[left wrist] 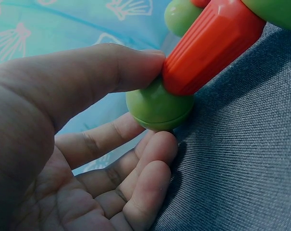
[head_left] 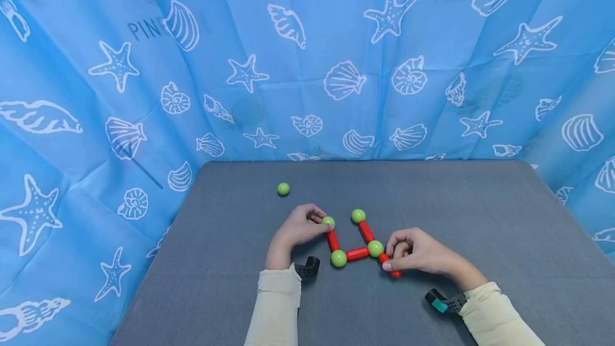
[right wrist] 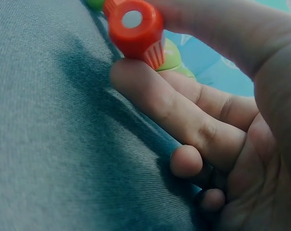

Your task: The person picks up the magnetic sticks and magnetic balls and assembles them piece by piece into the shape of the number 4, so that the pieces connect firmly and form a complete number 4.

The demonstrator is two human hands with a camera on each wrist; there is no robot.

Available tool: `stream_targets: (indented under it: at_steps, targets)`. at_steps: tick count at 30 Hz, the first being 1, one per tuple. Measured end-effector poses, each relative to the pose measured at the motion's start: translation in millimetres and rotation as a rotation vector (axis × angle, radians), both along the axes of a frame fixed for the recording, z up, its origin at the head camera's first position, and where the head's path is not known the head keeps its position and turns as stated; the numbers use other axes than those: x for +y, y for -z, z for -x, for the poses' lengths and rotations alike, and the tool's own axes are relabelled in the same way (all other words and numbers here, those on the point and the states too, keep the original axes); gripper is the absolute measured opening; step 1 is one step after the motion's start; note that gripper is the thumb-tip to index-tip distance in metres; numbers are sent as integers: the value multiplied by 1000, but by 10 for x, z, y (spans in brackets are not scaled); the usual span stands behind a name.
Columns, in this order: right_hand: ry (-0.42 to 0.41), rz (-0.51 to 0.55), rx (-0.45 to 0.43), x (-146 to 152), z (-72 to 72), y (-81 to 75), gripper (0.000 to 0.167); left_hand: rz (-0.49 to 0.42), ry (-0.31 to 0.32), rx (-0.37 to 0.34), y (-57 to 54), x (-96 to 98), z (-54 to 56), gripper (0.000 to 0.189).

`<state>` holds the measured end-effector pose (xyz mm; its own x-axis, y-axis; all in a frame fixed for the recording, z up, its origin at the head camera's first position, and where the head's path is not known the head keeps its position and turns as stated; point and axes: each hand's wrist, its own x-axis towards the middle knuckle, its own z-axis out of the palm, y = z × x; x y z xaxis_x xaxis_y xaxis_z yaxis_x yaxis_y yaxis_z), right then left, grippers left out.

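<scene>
A joined figure of red rods and green balls lies on the grey table. My left hand [head_left: 299, 227] pinches the green ball [left wrist: 159, 107] at the figure's upper left end, thumb on top near the red rod [left wrist: 212, 43]. From that ball the rod runs to a lower left ball [head_left: 338, 258]. A cross rod [head_left: 357, 253] links it to a ball [head_left: 376, 249] on the right, where another rod [head_left: 366, 231] leads up to a far ball [head_left: 358, 215]. My right hand [head_left: 417, 251] pinches a red rod [right wrist: 135, 29] touching that right ball; its near end shows a silvery disc.
A loose green ball [head_left: 283, 189] sits near the back of the grey table [head_left: 456, 196]. Behind the table hangs a blue curtain [head_left: 307, 41] with white shells and starfish. Black straps [head_left: 307, 267] are on both wrists.
</scene>
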<state>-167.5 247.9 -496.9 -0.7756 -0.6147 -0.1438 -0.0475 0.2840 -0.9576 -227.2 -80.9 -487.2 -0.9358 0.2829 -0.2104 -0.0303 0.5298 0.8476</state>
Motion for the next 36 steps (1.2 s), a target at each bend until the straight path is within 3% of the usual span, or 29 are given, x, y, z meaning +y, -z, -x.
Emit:
stream_targets:
  at_steps: [17,36]
  targets:
    - [39,-101,48,-43,-3,-27,25,12,0,12,27,5,7,29]
    - [44,-90,51,-51,-14,-45,24,0,4,12,-14,7,-14,29]
